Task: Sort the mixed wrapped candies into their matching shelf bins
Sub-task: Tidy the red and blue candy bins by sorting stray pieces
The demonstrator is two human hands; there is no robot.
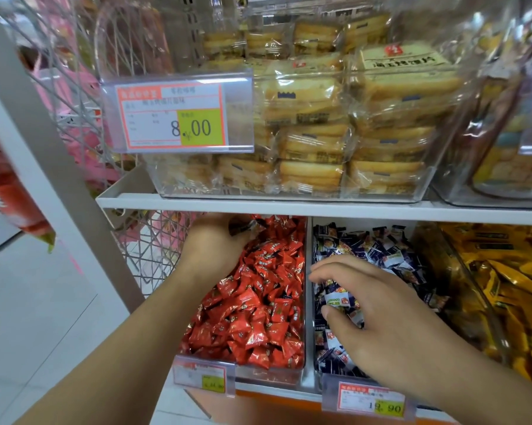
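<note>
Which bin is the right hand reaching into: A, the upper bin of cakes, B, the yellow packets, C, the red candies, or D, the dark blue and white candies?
D: the right hand lies over the bin of dark blue and white candies, its fingers curled down among them, while the left hand is at the back of the red candies.

Bright even shop light; glare on clear bins (292,191); edges bowed, left blurred.
</note>
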